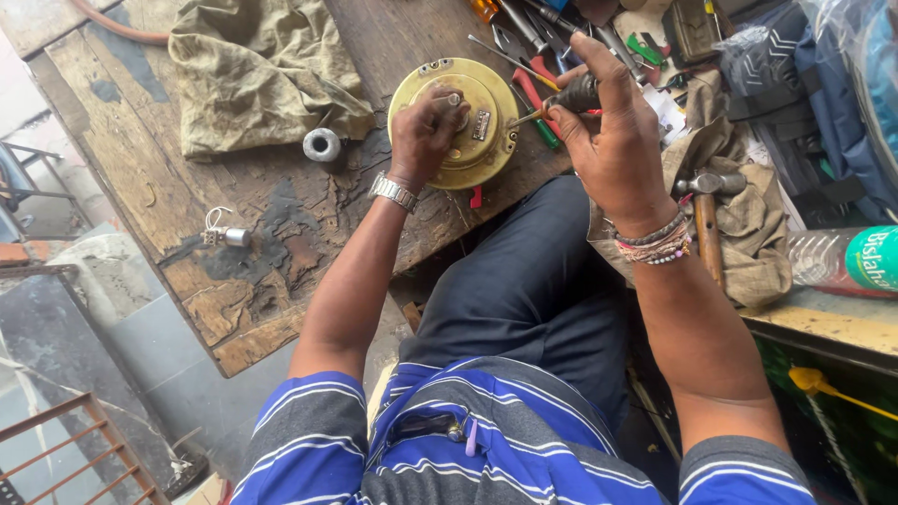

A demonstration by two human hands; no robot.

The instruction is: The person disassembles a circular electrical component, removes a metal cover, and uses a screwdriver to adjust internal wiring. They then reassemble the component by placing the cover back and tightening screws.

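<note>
Fingers (440, 105) of the left hand (423, 136) are bunched tight on the hub at the middle of a round brass-coloured motor housing (486, 140), pressing down on it. That housing lies flat on the worn wooden bench (234, 215), at its near right edge, just above the person's lap. The right hand (613, 140) is closed around the dark handle of a screwdriver (561, 101). The tool's long axis runs right to left, slightly downward, with the thin shaft pointing at the right side of the housing's face; the tip looks to touch it or sit just beside it, though I cannot tell which. Of the two hands, the left is on the housing and the right stands just off to its right. A hammer (706, 201) rests on a cloth further right, and a rumpled rag (262, 75) lies far left.
</note>
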